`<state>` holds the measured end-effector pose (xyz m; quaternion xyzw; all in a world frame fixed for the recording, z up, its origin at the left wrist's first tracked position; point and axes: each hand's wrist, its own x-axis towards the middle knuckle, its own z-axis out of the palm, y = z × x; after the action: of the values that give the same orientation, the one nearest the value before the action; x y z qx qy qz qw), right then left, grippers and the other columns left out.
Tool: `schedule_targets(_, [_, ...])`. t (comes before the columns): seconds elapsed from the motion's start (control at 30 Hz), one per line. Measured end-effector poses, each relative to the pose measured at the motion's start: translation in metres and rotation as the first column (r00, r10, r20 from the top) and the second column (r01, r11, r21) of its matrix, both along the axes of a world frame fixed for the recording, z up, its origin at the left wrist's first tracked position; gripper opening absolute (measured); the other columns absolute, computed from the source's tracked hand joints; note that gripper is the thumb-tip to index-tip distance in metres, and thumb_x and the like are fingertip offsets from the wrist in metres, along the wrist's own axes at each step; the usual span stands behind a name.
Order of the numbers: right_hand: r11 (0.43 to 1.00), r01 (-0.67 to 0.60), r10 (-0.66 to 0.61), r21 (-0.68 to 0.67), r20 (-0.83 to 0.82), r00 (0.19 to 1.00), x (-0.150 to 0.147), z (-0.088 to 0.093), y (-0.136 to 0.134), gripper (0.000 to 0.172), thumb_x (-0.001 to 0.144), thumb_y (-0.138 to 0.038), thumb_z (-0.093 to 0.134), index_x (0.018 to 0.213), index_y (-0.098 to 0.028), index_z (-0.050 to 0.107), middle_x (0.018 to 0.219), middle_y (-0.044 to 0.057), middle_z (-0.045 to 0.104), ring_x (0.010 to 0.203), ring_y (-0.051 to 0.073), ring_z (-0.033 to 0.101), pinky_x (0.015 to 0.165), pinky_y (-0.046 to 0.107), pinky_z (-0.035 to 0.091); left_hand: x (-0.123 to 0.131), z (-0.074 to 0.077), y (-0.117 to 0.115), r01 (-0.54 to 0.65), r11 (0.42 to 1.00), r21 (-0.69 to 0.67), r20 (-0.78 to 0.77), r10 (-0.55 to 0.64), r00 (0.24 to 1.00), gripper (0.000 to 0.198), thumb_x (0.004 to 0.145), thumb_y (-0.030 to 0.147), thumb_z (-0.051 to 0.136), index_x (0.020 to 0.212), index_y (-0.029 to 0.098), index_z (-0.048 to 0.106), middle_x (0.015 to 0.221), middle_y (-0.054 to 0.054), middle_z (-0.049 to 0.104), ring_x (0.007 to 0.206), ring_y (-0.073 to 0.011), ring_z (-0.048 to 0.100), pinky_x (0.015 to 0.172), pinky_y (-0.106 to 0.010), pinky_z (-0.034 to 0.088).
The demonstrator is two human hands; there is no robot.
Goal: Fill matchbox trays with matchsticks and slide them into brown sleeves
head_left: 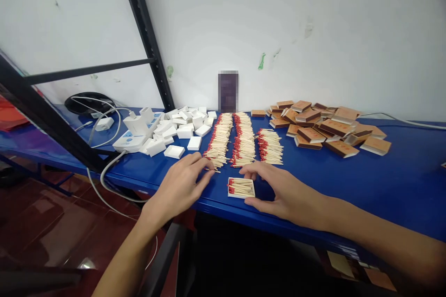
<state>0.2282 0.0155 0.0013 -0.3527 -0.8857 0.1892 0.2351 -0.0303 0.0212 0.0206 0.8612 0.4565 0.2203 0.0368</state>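
Left hand at centre: thumb and forefinger nearly pinched at the lower end of the left match row; cannot tell whether a match is between the fingers. Right hand, right of centre: fingers parted about the width of a small white tray, thumb at its lower edge, fingertips at the upper; firmness of hold cannot be told. Tray lies lower centre, matches inside, red heads left. Above it, a middle match row and a shorter match row. White box pile left of these; brown matchbox covers heaped right. All on blue surface.
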Motion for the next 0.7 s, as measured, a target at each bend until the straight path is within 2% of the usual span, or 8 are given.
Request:
schedule_targets(0.1, [1.000,-0.002,0.002,-0.015,0.009,1.000,0.000,0.001,0.000,0.039,0.090,-0.039,0.063,0.124,-0.025,0.050,0.125,0.007,0.061,0.110,0.023,0.061,0.092,0.038,0.051,-0.014,-0.004,0.011,-0.041,0.998,-0.049,-0.026,0.039,0.999,0.017,0.097,0.031,0.052,0.095,0.022,0.065,0.090,-0.002,0.060,0.084,-0.0193,0.058,0.073,-0.032,0.043])
schedule_targets(0.23, [0.999,-0.004,0.005,-0.036,0.023,1.000,0.001,0.003,-0.001,0.043,0.090,-0.039,0.064,0.127,-0.024,0.048,0.126,0.008,0.060,0.108,0.022,0.060,0.090,0.037,0.051,-0.017,-0.005,0.018,0.001,0.994,-0.112,-0.033,-0.005,0.999,0.019,0.099,0.031,0.048,0.093,0.021,0.063,0.091,-0.002,0.061,0.085,-0.0194,0.058,0.074,-0.032,0.042])
schedule_targets(0.43, [1.000,-0.013,0.013,-0.019,0.005,1.000,0.000,0.003,0.000,0.043,0.089,-0.035,0.065,0.127,-0.022,0.048,0.123,0.009,0.061,0.105,0.022,0.061,0.089,0.037,0.052,0.004,0.002,0.005,0.119,0.990,-0.070,0.009,-0.118,0.993,0.017,0.101,0.027,0.043,0.094,0.020,0.056,0.097,-0.003,0.061,0.094,-0.0196,0.057,0.082,-0.033,0.043])
schedule_targets(0.57, [1.000,-0.013,0.013,-0.013,0.000,1.000,0.000,0.004,-0.001,0.039,0.089,-0.036,0.064,0.124,-0.022,0.051,0.114,0.008,0.064,0.100,0.022,0.062,0.085,0.037,0.053,0.025,0.003,-0.004,0.193,0.979,-0.072,-0.001,-0.193,0.981,0.013,0.100,0.026,0.046,0.097,0.021,0.057,0.096,-0.003,0.061,0.092,-0.0188,0.058,0.080,-0.032,0.044])
schedule_targets(0.63, [1.000,-0.015,0.015,-0.004,-0.013,1.000,0.000,0.004,-0.001,0.039,0.089,-0.036,0.065,0.123,-0.023,0.052,0.113,0.008,0.064,0.099,0.023,0.062,0.083,0.037,0.053,0.028,0.002,-0.004,0.194,0.978,-0.072,0.009,-0.194,0.981,0.014,0.100,0.027,0.046,0.102,0.021,0.059,0.098,-0.002,0.062,0.094,-0.0191,0.059,0.081,-0.032,0.045])
schedule_targets(0.7, [1.000,-0.010,0.010,-0.006,-0.022,1.000,0.000,0.003,-0.001,0.042,0.088,-0.037,0.065,0.126,-0.023,0.052,0.114,0.008,0.064,0.098,0.023,0.063,0.082,0.037,0.053,0.022,0.001,0.001,0.146,0.988,-0.048,0.055,-0.143,0.988,0.016,0.101,0.028,0.046,0.107,0.022,0.059,0.100,-0.002,0.064,0.096,-0.0190,0.060,0.083,-0.032,0.045])
